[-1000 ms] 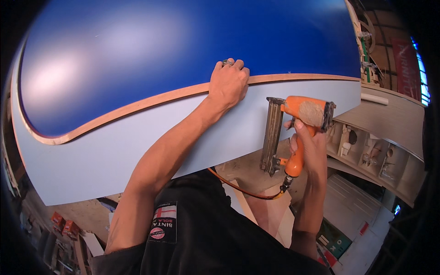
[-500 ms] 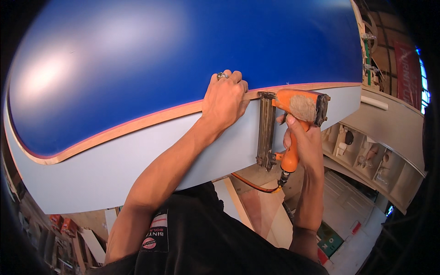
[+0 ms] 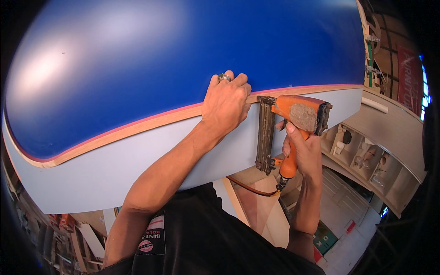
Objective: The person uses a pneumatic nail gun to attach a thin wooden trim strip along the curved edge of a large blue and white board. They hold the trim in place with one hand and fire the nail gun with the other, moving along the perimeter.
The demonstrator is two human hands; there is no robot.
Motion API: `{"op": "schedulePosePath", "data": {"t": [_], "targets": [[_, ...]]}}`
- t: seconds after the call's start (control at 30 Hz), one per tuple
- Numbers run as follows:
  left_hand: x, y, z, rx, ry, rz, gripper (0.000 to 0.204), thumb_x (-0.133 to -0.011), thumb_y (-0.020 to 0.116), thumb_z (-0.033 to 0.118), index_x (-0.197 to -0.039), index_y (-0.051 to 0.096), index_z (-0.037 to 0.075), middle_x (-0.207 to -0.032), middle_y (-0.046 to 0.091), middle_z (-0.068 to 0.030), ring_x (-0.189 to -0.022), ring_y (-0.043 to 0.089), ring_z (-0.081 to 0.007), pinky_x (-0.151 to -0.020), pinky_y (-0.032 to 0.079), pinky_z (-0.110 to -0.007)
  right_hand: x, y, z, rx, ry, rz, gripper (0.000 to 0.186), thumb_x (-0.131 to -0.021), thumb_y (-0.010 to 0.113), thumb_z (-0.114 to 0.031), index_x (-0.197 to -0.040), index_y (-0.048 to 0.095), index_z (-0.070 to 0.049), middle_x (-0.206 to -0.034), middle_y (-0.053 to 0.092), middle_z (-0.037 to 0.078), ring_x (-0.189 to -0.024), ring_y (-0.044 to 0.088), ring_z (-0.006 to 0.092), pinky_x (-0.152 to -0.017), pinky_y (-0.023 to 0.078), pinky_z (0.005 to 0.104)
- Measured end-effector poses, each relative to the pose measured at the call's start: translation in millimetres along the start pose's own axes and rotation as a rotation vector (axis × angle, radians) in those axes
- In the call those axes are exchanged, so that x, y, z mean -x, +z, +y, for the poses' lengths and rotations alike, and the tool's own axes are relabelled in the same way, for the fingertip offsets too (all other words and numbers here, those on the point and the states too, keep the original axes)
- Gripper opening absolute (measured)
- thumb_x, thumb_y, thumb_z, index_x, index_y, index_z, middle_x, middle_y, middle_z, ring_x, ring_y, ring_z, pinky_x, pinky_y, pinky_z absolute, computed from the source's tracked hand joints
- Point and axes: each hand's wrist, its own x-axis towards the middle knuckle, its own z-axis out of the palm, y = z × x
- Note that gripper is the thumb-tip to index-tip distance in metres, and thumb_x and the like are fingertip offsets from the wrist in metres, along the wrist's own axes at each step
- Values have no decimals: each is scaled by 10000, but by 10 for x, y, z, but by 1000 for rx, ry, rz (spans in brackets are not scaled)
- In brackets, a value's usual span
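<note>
Nailer point(image 3: 300, 112) moved nearer edging point(image 3: 156, 123) | left hand point(image 3: 228, 101) (ringed) still on it

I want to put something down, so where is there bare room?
On the blue panel, above the wooden edge and beyond the left hand; also on the pale sheet, between that edge and the left forearm. It's crowded around the right hand and orange nail gun.

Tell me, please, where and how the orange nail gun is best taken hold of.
The nail gun is probably best gripped by its handle, from the right, as the right hand does: the handle is slim and rounded, while the dark magazine stands left and the hose joins below.
</note>
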Motion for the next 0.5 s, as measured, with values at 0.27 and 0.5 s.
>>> {"op": "schedulePosePath", "data": {"t": [0.27,0.5], "targets": [[102,1,29,2,19,9,74,-798,791,102,-831,739,61,-977,659,-56,-953,614,-264,-819,444,-418,59,32,53,-21,-15,1,409,-1051,705,-331,-1238,660,30,-1047,731,111,-563,542,84,-502,463,253],[215,-22,128,-2,24,30,176,-747,863,150,-841,742,63,-952,631,-49,-971,620,-269,-836,477,-428,203,-12,-1,27,15,-4,349,-1061,692,-303,-1192,686,21,-1001,727,83,-567,537,78,-502,438,256]]}}
